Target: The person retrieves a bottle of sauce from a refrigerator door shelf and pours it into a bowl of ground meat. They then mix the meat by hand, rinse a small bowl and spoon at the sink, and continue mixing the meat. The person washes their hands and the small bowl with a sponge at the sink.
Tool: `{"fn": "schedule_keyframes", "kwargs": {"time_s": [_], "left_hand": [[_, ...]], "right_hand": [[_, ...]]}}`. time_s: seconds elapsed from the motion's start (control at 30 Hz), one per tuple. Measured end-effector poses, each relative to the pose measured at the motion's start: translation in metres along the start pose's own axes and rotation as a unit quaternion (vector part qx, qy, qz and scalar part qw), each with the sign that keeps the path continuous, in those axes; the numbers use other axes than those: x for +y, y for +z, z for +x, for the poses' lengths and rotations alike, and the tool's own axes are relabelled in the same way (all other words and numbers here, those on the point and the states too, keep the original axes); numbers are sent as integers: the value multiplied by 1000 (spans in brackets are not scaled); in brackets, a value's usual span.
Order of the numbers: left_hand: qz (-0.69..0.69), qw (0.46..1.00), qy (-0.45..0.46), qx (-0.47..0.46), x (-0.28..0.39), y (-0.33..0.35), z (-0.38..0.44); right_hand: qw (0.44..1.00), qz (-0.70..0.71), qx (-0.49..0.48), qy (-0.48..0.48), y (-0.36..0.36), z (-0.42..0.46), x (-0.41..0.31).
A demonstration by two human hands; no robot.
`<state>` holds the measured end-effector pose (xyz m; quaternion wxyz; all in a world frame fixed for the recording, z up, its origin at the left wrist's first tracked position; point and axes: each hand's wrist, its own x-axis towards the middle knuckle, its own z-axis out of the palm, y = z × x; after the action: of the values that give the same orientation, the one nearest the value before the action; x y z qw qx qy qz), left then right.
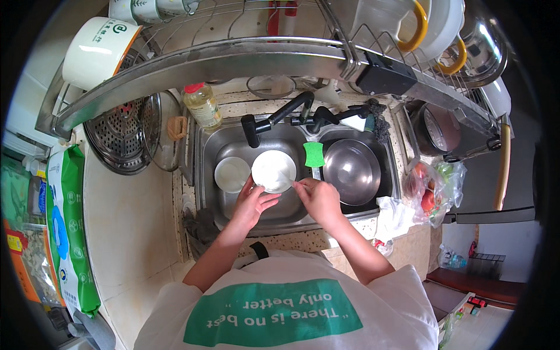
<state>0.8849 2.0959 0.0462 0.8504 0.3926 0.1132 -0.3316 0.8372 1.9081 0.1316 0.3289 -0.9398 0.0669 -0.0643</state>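
My left hand holds a white bowl by its near rim, above the left basin of a steel double sink. Between the fingers of my right hand is the handle of a pale spoon, whose head rests inside the bowl. The spoon's head is hard to make out against the white. Left of the held bowl, a second white bowl sits in the basin, with what looks like another utensil in it. A green sponge lies on the divider between the basins.
A black faucet reaches over the left basin. A steel bowl fills much of the right basin. Overhead, a metal dish rack crosses the view. A bottle with a red cap stands behind the sink, and a white cloth lies at its right corner.
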Motion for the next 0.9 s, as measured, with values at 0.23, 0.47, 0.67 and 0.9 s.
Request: {"fn": "schedule_keyframes", "kwargs": {"time_s": [0.23, 0.47, 0.67, 0.9], "left_hand": [[-35, 998, 41, 25, -23, 13, -1], [-19, 998, 55, 11, -18, 16, -6], [-2, 1000, 24, -15, -9, 10, -10], [17, 998, -8, -63, 2, 1, -11]], "right_hand": [[969, -218, 80, -80, 6, -13, -12], [950, -203, 98, -215, 13, -4, 0], [930, -174, 13, -323, -18, 7, 7], [873, -189, -83, -442, -50, 14, 14]]}}
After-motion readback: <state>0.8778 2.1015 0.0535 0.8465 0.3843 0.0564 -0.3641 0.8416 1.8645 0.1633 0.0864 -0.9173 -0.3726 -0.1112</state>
